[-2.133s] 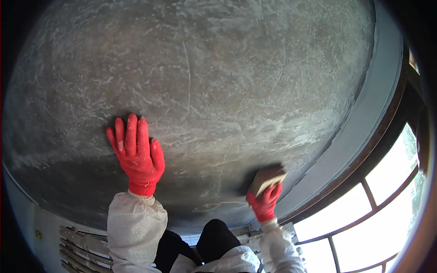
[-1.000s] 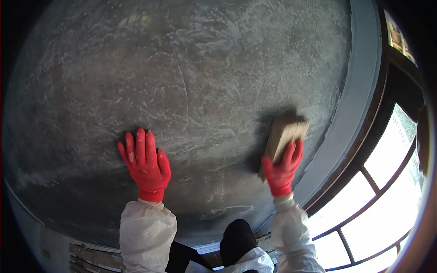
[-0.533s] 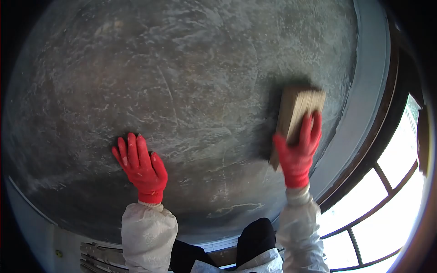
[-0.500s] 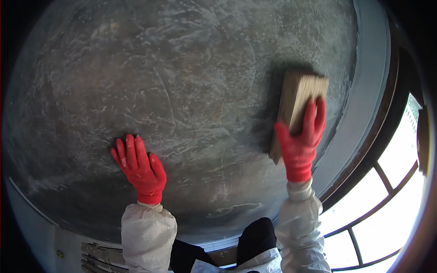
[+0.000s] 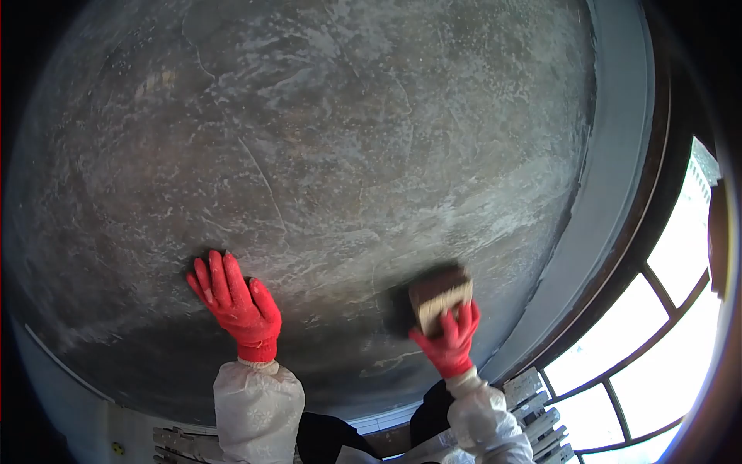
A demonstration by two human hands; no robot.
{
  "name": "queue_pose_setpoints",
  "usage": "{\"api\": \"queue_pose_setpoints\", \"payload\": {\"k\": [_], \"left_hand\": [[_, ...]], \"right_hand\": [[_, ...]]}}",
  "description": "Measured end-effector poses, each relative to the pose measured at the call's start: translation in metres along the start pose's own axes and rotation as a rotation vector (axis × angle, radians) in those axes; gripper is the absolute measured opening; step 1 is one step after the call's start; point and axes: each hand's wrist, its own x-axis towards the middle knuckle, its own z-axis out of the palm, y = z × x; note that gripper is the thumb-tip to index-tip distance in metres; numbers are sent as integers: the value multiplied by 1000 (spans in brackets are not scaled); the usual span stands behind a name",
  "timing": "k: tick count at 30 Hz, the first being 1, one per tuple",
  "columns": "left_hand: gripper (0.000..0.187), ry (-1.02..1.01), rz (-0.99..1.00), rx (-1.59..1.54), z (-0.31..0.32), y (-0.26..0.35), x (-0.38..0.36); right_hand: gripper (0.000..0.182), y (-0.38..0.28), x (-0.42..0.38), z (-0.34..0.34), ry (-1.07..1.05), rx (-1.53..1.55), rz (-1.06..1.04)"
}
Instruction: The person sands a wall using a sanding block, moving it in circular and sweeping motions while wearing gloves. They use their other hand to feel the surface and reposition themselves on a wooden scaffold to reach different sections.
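Both my hands wear red gloves. My left hand point(image 5: 239, 302) lies on the mottled grey surface point(image 5: 309, 139), fingers stretched out and nothing held. To the right, my right hand point(image 5: 451, 337) grips a wooden block point(image 5: 440, 298), with its fingers over the pale near face and the thumb at its left side. The block's dark far side faces the grey surface, and a dark shadow lies to its left. Its contact with the surface is partly hidden.
A smooth grey band point(image 5: 610, 147) borders the surface on the right. Beyond it are bright window panes point(image 5: 638, 340) in dark frames. Slatted boards point(image 5: 533, 406) show at the bottom right, and more slats point(image 5: 182, 444) at the bottom left, near my dark-clothed legs.
My right hand has moved down and to the left with the wooden block, which now appears shorter and tilted. My left hand remains on the surface, slightly lower in view.
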Motion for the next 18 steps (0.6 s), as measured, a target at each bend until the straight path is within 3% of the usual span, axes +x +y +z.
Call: {"api": "queue_pose_setpoints", "payload": {"k": [4, 7, 9, 11, 15, 18], "left_hand": [[46, -32, -17, -9, -5, 1, -2], [49, -17, -32, -90, -4, 0, -10], [50, 29, -218, -258, -16, 16, -34], [53, -55, -306, -376, -35, 44, -69], [57, -442, -245, -594, -59, 108, -167], [61, -587, -301, -719, -60, 144, -195]], "right_hand": [[86, -28, 177, -23, 177, 7, -42], [89, -40, 226, -20, 273, -14, -25], [89, -39, 198, -19, 239, -36, -39], [90, -32, 128, -11, 140, -86, -37], [90, -12, -46, 9, -36, 35, -36], [88, -24, -27, 7, -18, 65, -19]]}}
